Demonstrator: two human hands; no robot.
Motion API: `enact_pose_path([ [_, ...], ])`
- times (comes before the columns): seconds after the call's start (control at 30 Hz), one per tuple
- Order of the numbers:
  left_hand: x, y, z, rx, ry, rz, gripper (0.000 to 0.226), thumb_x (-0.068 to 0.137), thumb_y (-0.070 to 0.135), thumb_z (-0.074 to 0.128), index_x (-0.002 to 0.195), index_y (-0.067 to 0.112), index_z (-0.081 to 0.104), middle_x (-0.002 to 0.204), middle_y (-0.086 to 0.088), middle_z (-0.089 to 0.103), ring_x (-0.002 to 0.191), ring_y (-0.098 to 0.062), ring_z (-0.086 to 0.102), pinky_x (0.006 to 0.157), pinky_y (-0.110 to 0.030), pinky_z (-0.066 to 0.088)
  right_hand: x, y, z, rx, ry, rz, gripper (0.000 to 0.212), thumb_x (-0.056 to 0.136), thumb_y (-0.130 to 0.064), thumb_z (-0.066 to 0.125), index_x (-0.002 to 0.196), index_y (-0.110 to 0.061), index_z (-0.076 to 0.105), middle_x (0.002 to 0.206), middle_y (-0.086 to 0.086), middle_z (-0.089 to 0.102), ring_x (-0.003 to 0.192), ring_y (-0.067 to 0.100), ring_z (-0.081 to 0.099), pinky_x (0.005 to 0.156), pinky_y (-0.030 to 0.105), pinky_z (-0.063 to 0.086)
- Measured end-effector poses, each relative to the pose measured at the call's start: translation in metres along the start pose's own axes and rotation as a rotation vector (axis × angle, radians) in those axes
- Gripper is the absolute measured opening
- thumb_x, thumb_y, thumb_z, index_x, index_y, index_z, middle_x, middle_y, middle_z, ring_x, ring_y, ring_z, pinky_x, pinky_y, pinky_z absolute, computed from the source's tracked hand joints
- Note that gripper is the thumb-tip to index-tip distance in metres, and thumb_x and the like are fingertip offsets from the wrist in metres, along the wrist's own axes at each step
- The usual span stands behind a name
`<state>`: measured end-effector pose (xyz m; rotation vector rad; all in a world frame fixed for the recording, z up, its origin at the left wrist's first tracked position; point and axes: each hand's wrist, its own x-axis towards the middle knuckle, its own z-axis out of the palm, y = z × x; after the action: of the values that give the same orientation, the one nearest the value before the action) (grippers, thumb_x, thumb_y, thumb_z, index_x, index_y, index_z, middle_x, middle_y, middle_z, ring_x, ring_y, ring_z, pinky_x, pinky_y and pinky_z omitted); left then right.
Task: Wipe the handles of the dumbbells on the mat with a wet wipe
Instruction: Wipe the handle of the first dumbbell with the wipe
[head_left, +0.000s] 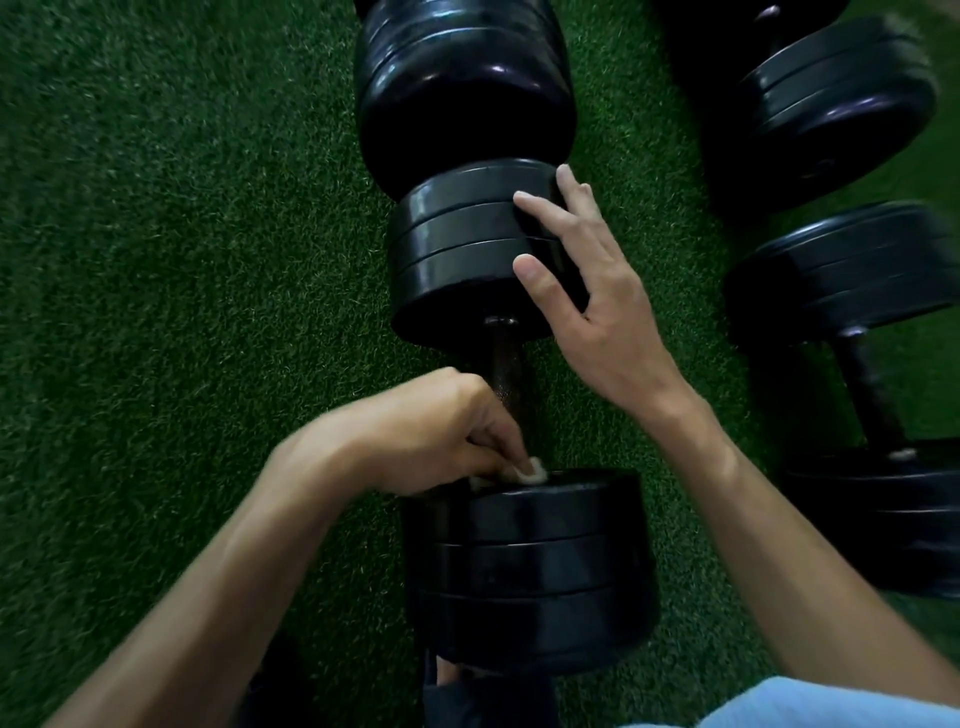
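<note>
The ground is a green mat that looks like short grass, and it fills the whole view. Black dumbbells lie right on it. One dumbbell lies in the middle, pointing away — a fat black weight at each end and a thin dark bar between. Past its far end lies a bigger dumbbell, touching it. Off to the right lie two more — a near dumbbell and a far dumbbell, a bit blurry
</note>
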<state>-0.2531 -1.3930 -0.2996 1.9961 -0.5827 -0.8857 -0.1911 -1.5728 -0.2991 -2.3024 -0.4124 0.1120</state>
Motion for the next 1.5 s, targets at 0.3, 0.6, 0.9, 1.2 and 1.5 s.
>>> enact_pose_path([
  [0.3,-0.003,-0.005,0.008,-0.075,0.168,0.043,0.015,0.089,0.023,0.074,0.103,0.025,0.08,0.095,0.016,0.077,0.088,0.012,0.068,0.084,-0.015,0.055,-0.001,0.001,0.003,0.013,0.01,0.016,0.048,0.105,-0.037,0.051,0.151,-0.028,0.044,0.17,0.0,0.017,0.158,0.014,0.005,0.127,0.047,0.016],
  [0.6,-0.012,-0.01,-0.002,-0.028,0.144,-0.063,0.012,0.088,0.018,0.074,0.097,0.024,0.081,0.083,0.014,0.078,0.079,0.006,0.071,0.077,-0.016,0.055,-0.013,-0.001,0.0,-0.079,0.072,-0.057,0.049,0.101,-0.034,0.061,0.147,-0.023,0.051,0.163,0.006,0.031,0.154,0.021,0.023,0.125,0.039,0.025],
  [0.9,-0.008,0.001,-0.006,-0.321,0.794,0.043,0.011,0.078,0.014,0.083,0.088,0.016,0.078,0.083,0.006,0.078,0.081,-0.006,0.074,0.08,-0.029,0.06,-0.056,0.008,-0.014,0.036,-0.169,-0.15,0.04,0.091,-0.008,0.067,0.131,-0.014,0.064,0.121,0.002,0.061,0.119,0.011,0.057,0.104,0.023,0.043],
  [1.2,0.011,0.013,0.002,0.039,1.131,0.222,0.012,0.091,0.01,0.072,0.103,0.009,0.071,0.105,0.001,0.07,0.1,-0.014,0.065,0.09,-0.029,0.053,-0.059,0.016,-0.019,0.454,-0.097,0.221,0.02,0.095,-0.02,0.071,0.097,-0.01,0.054,0.087,0.011,0.076,0.078,0.026,0.071,0.073,0.036,0.054],
  [1.5,0.044,-0.024,-0.002,0.507,0.949,0.144,0.051,0.106,0.027,0.039,0.155,0.013,0.033,0.165,-0.011,0.021,0.155,-0.024,0.012,0.126,-0.044,0.014,-0.043,0.031,0.009,0.47,-0.141,0.579,0.017,0.096,-0.003,0.062,0.091,-0.016,0.072,0.094,0.003,0.078,0.087,0.017,0.075,0.086,0.041,0.062],
])
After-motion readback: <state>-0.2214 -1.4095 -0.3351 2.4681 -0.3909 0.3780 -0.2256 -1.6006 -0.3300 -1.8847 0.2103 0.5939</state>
